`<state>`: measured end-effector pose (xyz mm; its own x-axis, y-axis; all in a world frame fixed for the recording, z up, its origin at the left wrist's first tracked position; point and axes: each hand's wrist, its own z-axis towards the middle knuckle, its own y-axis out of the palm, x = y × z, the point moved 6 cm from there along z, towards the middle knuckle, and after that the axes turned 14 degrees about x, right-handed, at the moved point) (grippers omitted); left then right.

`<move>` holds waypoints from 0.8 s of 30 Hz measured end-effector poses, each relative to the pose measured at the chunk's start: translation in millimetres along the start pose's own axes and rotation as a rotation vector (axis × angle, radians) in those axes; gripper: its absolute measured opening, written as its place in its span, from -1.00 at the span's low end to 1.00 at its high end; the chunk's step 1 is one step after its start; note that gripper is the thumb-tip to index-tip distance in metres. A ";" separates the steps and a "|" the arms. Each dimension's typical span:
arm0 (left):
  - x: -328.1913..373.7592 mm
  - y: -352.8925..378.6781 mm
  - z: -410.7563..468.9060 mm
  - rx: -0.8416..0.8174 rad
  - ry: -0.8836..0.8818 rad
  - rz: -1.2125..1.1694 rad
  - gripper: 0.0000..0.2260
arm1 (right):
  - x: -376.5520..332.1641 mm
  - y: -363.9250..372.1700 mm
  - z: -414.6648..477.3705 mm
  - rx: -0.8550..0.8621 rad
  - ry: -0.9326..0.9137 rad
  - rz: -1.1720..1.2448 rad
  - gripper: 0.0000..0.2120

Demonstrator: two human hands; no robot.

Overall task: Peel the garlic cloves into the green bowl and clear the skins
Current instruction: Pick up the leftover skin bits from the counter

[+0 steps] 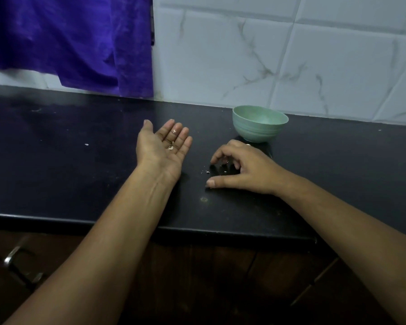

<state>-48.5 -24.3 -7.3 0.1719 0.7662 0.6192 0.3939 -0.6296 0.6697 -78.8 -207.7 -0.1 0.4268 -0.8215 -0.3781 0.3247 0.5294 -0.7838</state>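
Cradling skin flecks (171,147), left hand (159,153), right hand (242,167) arched beside green bowl (259,131).

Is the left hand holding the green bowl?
No, the left hand lies open, palm up, with skin bits on it, apart from the green bowl.

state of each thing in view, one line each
left hand: palm up, open, skin bits on it
right hand: palm down, fingers arched, tips on counter
green bowl: upright on counter, contents hidden
skin flecks: loose on counter by right fingertips
purple cloth: hanging
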 end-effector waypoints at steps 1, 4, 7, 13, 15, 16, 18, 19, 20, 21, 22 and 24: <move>0.4 -0.3 -0.1 0.000 0.001 -0.006 -0.48 | -0.7 0.2 2.0 0.013 -0.017 -0.003 -0.56; 0.5 -0.2 0.2 -0.002 -0.003 -0.006 -0.48 | 5.2 1.2 6.6 0.046 -0.039 0.081 -0.85; 0.2 0.1 0.3 -0.003 -0.002 0.000 -0.48 | 13.4 0.4 7.5 0.068 -0.016 0.179 -0.91; -0.9 0.3 -0.1 -0.010 -0.006 0.008 -0.48 | -17.1 7.3 2.6 0.006 -0.273 0.096 -0.60; -1.7 0.1 -0.3 -0.015 -0.014 0.013 -0.47 | -17.9 3.2 1.7 0.028 -0.302 0.029 -0.53; -2.4 -0.2 -0.6 -0.018 -0.020 0.016 -0.47 | -15.7 -1.1 0.7 0.050 -0.298 0.015 -0.51; -3.1 -0.5 -1.2 -0.025 -0.027 0.020 -0.47 | -7.8 -9.3 -2.3 0.091 -0.271 0.014 -0.53; -3.4 -0.5 -1.3 -0.028 -0.030 0.022 -0.46 | -3.0 -13.1 -4.1 0.108 -0.246 0.031 -0.55; -3.7 -0.5 -1.0 -0.030 -0.031 0.024 -0.46 | 2.5 -16.6 -5.9 0.124 -0.202 0.064 -0.56; -3.9 -0.2 -1.0 -0.033 -0.032 0.025 -0.46 | 9.2 -19.7 -7.5 0.139 -0.137 0.106 -0.58; -4.0 0.1 -0.9 -0.037 -0.033 0.026 -0.46 | 16.2 -21.9 -9.2 0.154 -0.066 0.146 -0.59; -4.2 0.8 -0.6 -0.041 -0.037 0.026 -0.46 | 25.1 -23.9 -11.4 0.170 0.020 0.187 -0.63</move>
<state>-49.4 -28.2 -9.0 0.2150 0.7531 0.6218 0.3515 -0.6537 0.6702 -85.4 -243.4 3.5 0.4762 -0.7094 -0.5196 0.3800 0.6989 -0.6059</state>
